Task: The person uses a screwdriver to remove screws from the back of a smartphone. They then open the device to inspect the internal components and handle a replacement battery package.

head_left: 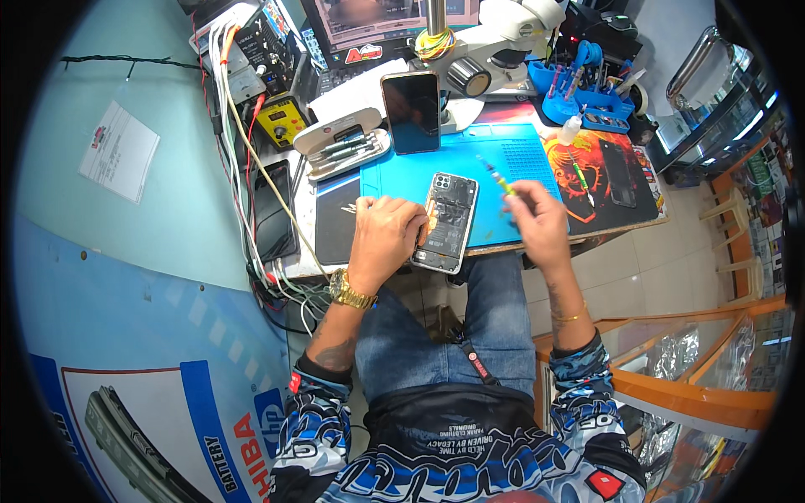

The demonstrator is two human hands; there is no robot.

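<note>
as left hand (390, 226) curls at phone (450, 222), grip unclear | camera end (444, 182) away, long axis leaning right | right hand (541, 220) pinches tool (496, 177)

The workbench (620, 230) carries a blue mat (394, 178), with a dark mat (335, 230) showing at its left and a dark, flame-patterned mat (587, 216) at its right. An opened phone (451, 225) overlaps the blue mat's front edge; an open tool case (340, 127) stands by its back left corner. A black phone (619, 174) and a green-handled tool (581, 178) lie on the patterned mat.
</note>
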